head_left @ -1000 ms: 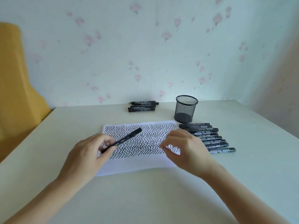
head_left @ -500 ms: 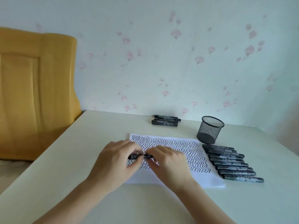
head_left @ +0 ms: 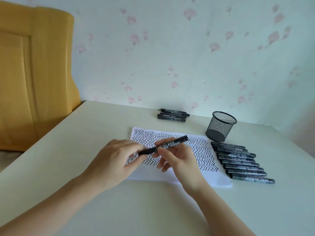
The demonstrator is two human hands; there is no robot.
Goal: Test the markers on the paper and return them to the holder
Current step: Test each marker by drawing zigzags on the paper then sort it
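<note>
Far left, a mustard-yellow padded chair back [head_left: 34, 74] is parked against the smooth cream tabletop [head_left: 85, 133]. Moving in, the left hand [head_left: 117, 160] is curled around the cap end of a slim black plastic marker with white print [head_left: 163, 145], and the right hand [head_left: 179, 157] pinches the barrel between thumb and fingers, so the marker is held just above the white paper sheet covered in black zigzag strokes [head_left: 201, 150]. Looks like it's being capped or uncapped, hard to call.

What could go wrong: if the cap is popped too hard, the glossy barrel could slip and the tip could get dragged across skin or bare table. The thin sheet isn't pinned down either, so it might be skidded sideways.

Further back, a small stack of black markers [head_left: 173, 114] lies near the wall. To the right sits the round black wire-mesh holder [head_left: 220, 126], seemingly empty, and beside the paper a neat row of black markers [head_left: 242, 161] is laid out.
</note>
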